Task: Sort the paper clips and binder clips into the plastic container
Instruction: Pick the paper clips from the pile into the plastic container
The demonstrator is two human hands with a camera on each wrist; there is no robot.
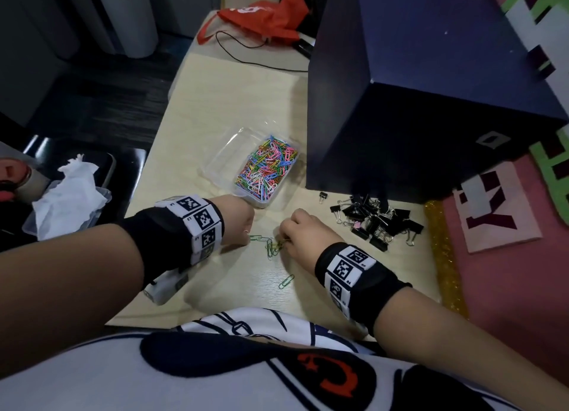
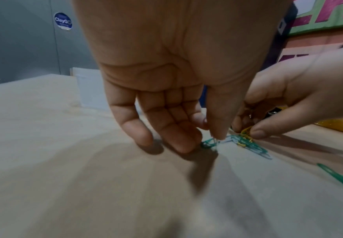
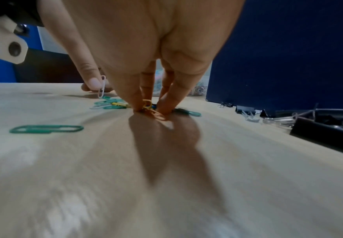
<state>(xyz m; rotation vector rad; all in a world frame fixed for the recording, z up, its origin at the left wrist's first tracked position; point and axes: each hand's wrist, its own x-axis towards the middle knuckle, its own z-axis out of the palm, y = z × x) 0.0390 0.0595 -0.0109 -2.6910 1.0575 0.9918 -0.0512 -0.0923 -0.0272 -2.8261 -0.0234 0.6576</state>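
A clear plastic container (image 1: 215, 164) lies on the desk, its right compartment full of coloured paper clips (image 1: 266, 167). In front of it my left hand (image 1: 246, 235) pinches a white paper clip (image 3: 102, 86) between thumb and forefinger, fingertips down beside a green clip (image 2: 208, 143). Close to its right, my right hand (image 1: 284, 239) pinches a yellow paper clip (image 3: 147, 104) out of a small heap of green and yellow clips (image 1: 271, 245). One green clip (image 1: 286, 281) lies alone nearer me. A pile of black binder clips (image 1: 375, 221) lies to the right.
A big dark blue box (image 1: 415, 102) stands right behind the binder clips and beside the container. A gold glitter strip (image 1: 443, 256) edges the desk on the right. A red bag (image 1: 264, 16) and a black cable (image 1: 240, 53) lie at the far end.
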